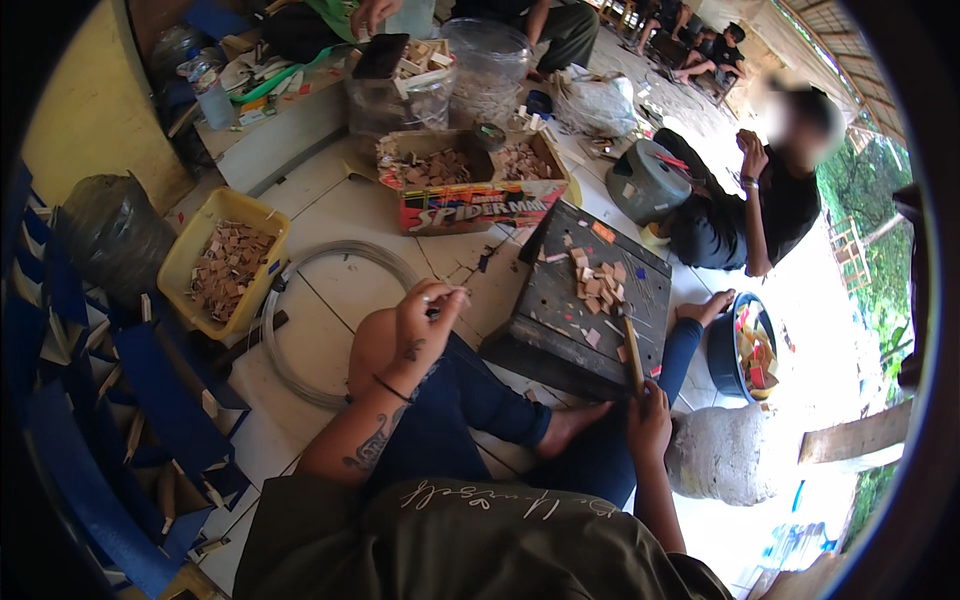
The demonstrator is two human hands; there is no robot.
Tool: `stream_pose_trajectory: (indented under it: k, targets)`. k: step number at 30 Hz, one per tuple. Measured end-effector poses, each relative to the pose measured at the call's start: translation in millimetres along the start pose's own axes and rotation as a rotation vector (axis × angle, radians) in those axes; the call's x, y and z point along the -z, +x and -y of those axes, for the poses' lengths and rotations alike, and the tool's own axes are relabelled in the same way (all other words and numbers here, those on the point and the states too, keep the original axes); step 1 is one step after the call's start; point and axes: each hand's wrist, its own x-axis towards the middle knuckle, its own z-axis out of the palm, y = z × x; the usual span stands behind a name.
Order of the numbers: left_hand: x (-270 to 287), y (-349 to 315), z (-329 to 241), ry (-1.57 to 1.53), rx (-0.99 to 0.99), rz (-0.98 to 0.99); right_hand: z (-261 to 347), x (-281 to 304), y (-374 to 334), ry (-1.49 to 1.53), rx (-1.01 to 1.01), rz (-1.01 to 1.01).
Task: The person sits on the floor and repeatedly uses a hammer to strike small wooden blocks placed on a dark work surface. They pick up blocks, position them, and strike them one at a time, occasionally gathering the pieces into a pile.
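Right of centre in the frame, a low dark surface (543, 312) stands just beyond the seated person's legs, presumably placed so that its top falls within easy reach. Small wooden pieces (598, 285) lie loosely heaped on its upper middle, with a few strays near the edges. Right hand (650, 422): grip wrapped round the lower handle of a wooden-handled tool (634, 358), whose far end lies over the surface beside the heap; holding it low probably keeps the fingers clear of that end. Left hand (421, 324): held up near the frame's centre, above the knee and apart from the surface; grip curled, fingertips pressed together, anything between them too small to tell. A printed carton (480, 212) at upper centre and a yellow basin (252, 296) at left both hold similar pieces, likely to keep loose stock contained. A wire coil (268, 345) lies on the white tiled floor (320, 215) between basin and legs; blue panels (170, 372) crowd the left edge. Room: yellow wall (95, 130) upper left, seated co-worker (790, 225) beside a grey bucket (645, 185) upper right, bright greenery (860, 200) at the right edge.
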Motion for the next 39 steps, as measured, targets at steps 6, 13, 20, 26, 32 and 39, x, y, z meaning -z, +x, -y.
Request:
stream_pose_trajectory:
  k: [6,13,20,26,32,39]
  targets:
    - [68,8,35,0.059,0.037,-0.225,0,9,7,-0.018,-0.044,0.076]
    - [202,28,110,-0.223,0.345,-0.653,-5,24,24,-0.009,-0.091,-0.034]
    - [381,78,117,-0.506,0.427,-1.07,7,28,47,0.098,0.08,-0.209]
    - [346,90,68,-0.491,0.35,-0.882,16,17,68,0.123,0.121,-0.234]
    - [169,79,30,-0.044,0.185,-0.3,4,10,135,0.107,0.186,-0.105]
    - [-21,56,-18,0.317,-0.211,0.495,16,-3,206,-0.284,0.025,0.211]
